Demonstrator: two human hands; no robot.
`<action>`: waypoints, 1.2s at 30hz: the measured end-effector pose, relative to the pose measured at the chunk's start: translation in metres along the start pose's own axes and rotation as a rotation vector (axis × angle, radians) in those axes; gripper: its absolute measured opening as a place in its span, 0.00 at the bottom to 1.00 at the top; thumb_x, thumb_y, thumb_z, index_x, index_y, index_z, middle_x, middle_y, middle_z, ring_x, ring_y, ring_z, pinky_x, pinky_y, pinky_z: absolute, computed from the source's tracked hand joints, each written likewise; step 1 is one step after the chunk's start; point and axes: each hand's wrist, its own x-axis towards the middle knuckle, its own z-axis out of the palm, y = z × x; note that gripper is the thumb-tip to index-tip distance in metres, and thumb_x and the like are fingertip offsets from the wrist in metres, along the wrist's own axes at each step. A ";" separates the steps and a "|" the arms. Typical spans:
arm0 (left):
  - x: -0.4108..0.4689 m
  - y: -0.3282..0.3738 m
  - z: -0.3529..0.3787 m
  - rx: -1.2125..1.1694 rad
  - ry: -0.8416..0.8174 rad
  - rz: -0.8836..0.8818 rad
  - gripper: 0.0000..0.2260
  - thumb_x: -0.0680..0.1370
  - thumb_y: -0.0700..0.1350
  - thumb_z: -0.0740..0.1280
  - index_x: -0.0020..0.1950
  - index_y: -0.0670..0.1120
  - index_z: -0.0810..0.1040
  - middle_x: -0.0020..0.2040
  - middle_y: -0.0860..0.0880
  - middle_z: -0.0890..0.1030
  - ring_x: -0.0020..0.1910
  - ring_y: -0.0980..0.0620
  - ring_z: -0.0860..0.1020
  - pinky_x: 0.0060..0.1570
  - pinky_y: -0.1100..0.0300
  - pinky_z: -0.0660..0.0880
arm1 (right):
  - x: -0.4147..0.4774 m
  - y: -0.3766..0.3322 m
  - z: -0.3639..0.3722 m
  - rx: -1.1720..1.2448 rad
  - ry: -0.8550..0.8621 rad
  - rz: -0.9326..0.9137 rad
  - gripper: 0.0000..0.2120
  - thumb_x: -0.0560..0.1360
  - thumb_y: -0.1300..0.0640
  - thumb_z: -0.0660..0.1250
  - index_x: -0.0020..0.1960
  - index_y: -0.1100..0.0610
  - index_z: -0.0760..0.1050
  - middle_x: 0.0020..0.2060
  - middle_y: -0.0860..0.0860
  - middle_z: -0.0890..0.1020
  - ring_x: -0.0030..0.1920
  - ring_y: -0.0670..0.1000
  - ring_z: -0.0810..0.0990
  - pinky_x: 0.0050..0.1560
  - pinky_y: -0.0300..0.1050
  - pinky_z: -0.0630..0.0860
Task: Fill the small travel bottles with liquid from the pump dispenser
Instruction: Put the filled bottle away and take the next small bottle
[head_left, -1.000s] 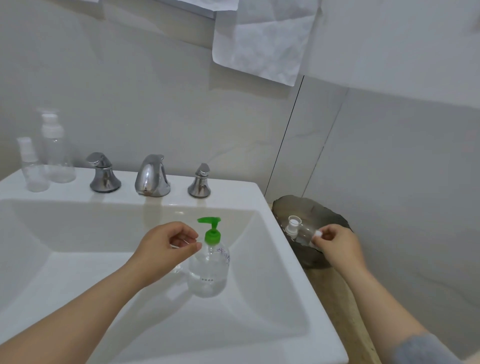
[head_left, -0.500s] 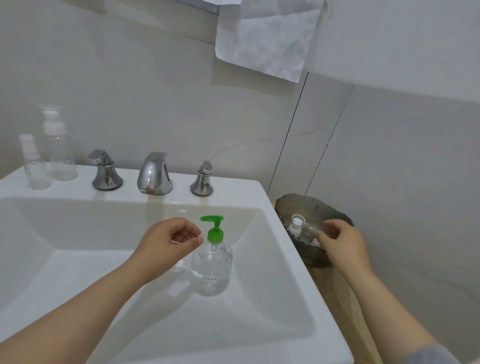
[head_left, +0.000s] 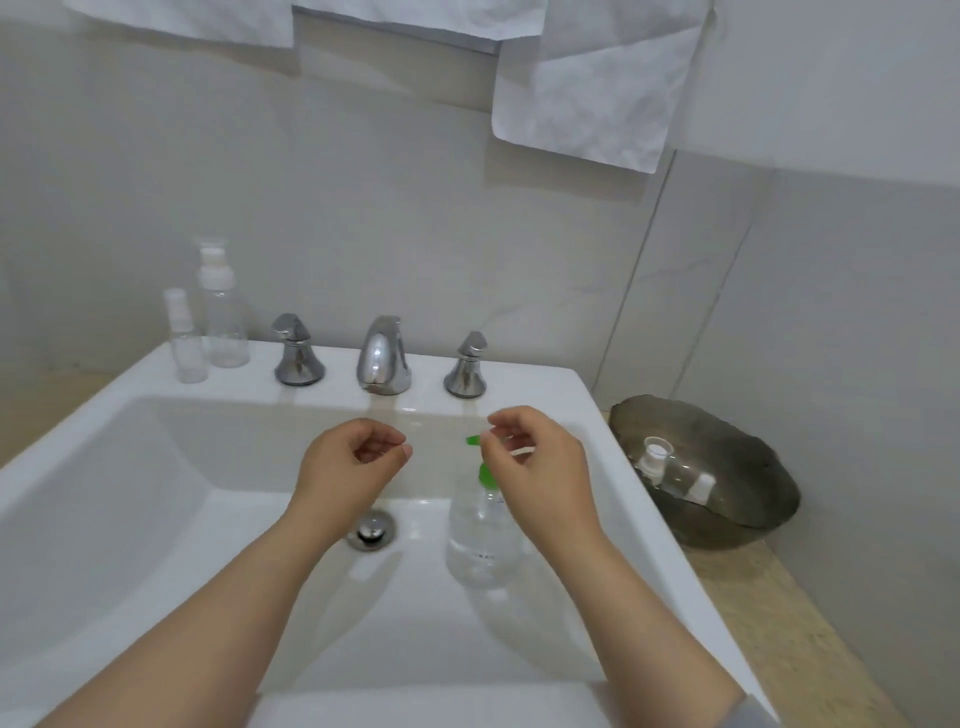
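The pump dispenser (head_left: 483, 540), a clear bottle with a green pump, stands in the white sink (head_left: 156, 467) right of the drain. My right hand (head_left: 540, 467) hovers over the pump head with curled fingers, hiding most of it. Only the green nozzle tip shows by my index finger, and I cannot tell whether the hand touches it. My left hand (head_left: 348, 462) hangs left of the pump, fingers curled, thumb near index, holding nothing. One small clear travel bottle (head_left: 675, 470) lies in a dark bowl (head_left: 753, 467) at the right. Another small bottle (head_left: 184, 343) and a taller one (head_left: 221, 312) stand on the back-left ledge.
A chrome faucet (head_left: 382, 358) with two handles lines the sink's back edge. The drain plug (head_left: 371, 530) sits in the basin's middle. The dark bowl rests on a beige counter (head_left: 779, 623) beside the sink. White cloths (head_left: 587, 98) hang on the wall above.
My right hand left the bottle in the dark bowl and swung left over the green pump head. My left hand stayed beside the dispenser. The view tilted downward.
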 end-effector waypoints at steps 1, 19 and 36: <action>0.001 -0.001 -0.004 -0.002 0.034 -0.026 0.03 0.73 0.42 0.72 0.45 0.45 0.82 0.41 0.51 0.82 0.41 0.53 0.79 0.44 0.63 0.74 | 0.001 -0.003 0.009 -0.008 -0.007 -0.030 0.08 0.74 0.54 0.68 0.53 0.51 0.79 0.47 0.43 0.80 0.47 0.40 0.77 0.49 0.38 0.76; 0.048 0.006 -0.061 0.270 0.347 0.096 0.04 0.74 0.40 0.68 0.45 0.47 0.79 0.39 0.57 0.79 0.37 0.62 0.75 0.37 0.69 0.69 | 0.006 0.018 0.025 -0.105 0.013 -0.162 0.12 0.74 0.59 0.67 0.58 0.53 0.78 0.51 0.40 0.74 0.54 0.41 0.67 0.55 0.36 0.63; 0.101 0.003 -0.121 0.551 0.636 0.162 0.20 0.71 0.45 0.69 0.61 0.45 0.71 0.58 0.47 0.72 0.51 0.48 0.74 0.55 0.51 0.73 | 0.005 0.015 0.028 -0.065 0.018 -0.201 0.11 0.74 0.58 0.67 0.55 0.51 0.78 0.50 0.38 0.75 0.51 0.37 0.66 0.57 0.43 0.69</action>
